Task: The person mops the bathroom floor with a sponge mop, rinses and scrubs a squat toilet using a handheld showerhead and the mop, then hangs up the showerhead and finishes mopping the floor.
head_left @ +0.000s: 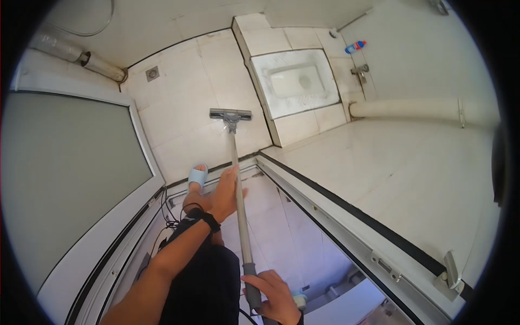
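Observation:
A mop with a long pale pole (241, 216) runs up the middle of the head view. Its wide, flat grey head (231, 115) rests on the tiled floor. Around the middle of the pole is my left hand (223, 193), its fingers fairly straight along one side and a fingertip showing on the other. Lower down, my right hand (278, 297) is closed on the dark grey grip (251, 287), thumb across it. My left wrist wears a black band (210, 222).
A squat toilet (297, 81) sits in a raised tiled step, with a blue bottle (355, 47) with a red cap behind it. A floor drain (153, 73) lies far left. The door (81, 146) stands left; the door frame (346, 216) edges the right. My slippered foot (198, 176) is at the threshold.

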The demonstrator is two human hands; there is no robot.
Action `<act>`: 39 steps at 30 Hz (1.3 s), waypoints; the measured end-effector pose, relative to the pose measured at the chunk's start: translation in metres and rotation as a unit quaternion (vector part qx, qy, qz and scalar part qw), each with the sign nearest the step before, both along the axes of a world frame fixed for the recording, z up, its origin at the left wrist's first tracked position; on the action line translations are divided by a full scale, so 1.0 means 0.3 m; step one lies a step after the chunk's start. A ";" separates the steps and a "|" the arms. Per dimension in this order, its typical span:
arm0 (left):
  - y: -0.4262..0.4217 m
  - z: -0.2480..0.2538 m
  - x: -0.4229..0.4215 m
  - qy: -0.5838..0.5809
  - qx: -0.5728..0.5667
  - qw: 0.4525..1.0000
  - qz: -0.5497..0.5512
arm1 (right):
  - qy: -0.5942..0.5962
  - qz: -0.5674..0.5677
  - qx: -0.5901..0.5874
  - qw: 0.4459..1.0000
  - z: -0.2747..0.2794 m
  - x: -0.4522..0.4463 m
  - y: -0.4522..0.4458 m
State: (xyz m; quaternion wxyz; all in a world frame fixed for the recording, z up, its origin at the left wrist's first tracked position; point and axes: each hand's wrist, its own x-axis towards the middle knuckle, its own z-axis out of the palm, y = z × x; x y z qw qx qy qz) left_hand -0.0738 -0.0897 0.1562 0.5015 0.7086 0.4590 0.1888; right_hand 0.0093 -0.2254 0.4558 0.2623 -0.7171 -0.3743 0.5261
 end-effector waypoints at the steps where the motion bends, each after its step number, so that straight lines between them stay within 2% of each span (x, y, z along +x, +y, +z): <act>1: 0.028 0.057 0.019 -0.012 0.130 0.991 0.008 | -0.118 0.120 0.072 0.983 -0.010 -0.001 0.053; 2: 0.041 0.055 0.041 -0.058 0.126 0.989 0.045 | -0.186 0.153 0.146 0.960 -0.030 0.018 0.099; 3: 0.042 0.039 0.060 -0.102 0.119 0.984 0.080 | -0.176 0.159 0.154 0.959 -0.038 0.029 0.168; 5: 0.061 -0.033 0.119 -0.178 0.096 0.970 0.132 | -0.210 0.163 0.262 0.928 -0.051 0.039 0.309; 6: 0.103 -0.029 0.140 -0.172 0.101 0.970 0.140 | -0.203 0.170 0.267 0.927 -0.075 0.043 0.354; 8: 0.180 -0.006 0.177 -0.246 0.022 0.955 0.163 | -0.091 0.088 0.383 0.915 -0.132 0.046 0.417; 9: 0.202 0.014 0.188 -0.247 0.022 0.953 0.176 | -0.088 0.101 0.382 0.915 -0.130 0.039 0.442; 11: 0.228 0.062 0.204 -0.259 0.011 0.943 0.207 | -0.088 0.012 0.425 0.901 -0.102 0.026 0.487; 12: 0.232 0.070 0.202 -0.278 0.017 0.942 0.187 | -0.099 -0.028 0.461 0.881 -0.092 0.004 0.504; 13: 0.226 0.095 0.200 -0.280 0.007 0.939 0.201 | -0.098 -0.014 0.451 0.887 -0.080 -0.004 0.507; 16: 0.265 0.154 0.198 -0.316 -0.003 0.942 0.115 | -0.127 -0.045 0.532 0.836 -0.056 -0.044 0.558; 19: 0.291 0.155 0.245 -0.319 0.000 0.941 0.112 | -0.075 -0.023 0.562 0.824 -0.062 -0.012 0.611; 21: 0.307 0.152 0.278 -0.324 0.010 0.937 0.126 | -0.088 0.012 0.551 0.830 -0.071 0.022 0.623; 23: 0.316 0.136 0.304 -0.318 -0.029 0.944 0.089 | -0.120 -0.068 0.522 0.842 -0.075 0.022 0.646; 25: 0.332 0.111 0.319 -0.344 -0.046 0.933 0.095 | -0.122 -0.062 0.517 0.845 -0.106 0.009 0.663; 27: 0.347 0.079 0.321 -0.351 -0.123 0.928 0.026 | -0.198 -0.107 0.505 0.833 -0.140 -0.012 0.682; 28: 0.351 0.066 0.320 -0.354 -0.125 0.926 0.029 | -0.201 -0.102 0.506 0.832 -0.158 -0.001 0.676; 31: 0.370 0.016 0.323 -0.337 -0.084 0.938 0.013 | -0.197 -0.157 0.487 0.836 -0.200 -0.026 0.703; 32: 0.380 -0.005 0.315 -0.330 -0.085 0.940 0.010 | -0.183 -0.115 0.463 0.860 -0.212 -0.010 0.701; 33: 0.399 -0.030 0.308 -0.321 -0.085 0.943 0.008 | -0.181 -0.115 0.464 0.859 -0.231 -0.019 0.717; 35: 0.422 -0.066 0.321 -0.319 -0.038 0.946 0.040 | -0.249 -0.161 0.498 0.815 -0.285 -0.061 0.767; 36: 0.411 -0.079 0.326 -0.321 0.002 0.945 0.065 | -0.250 -0.163 0.491 0.818 -0.288 -0.083 0.797; 39: 0.472 -0.124 0.309 -0.324 -0.013 0.944 0.065 | -0.225 -0.134 0.478 0.838 -0.297 -0.100 0.866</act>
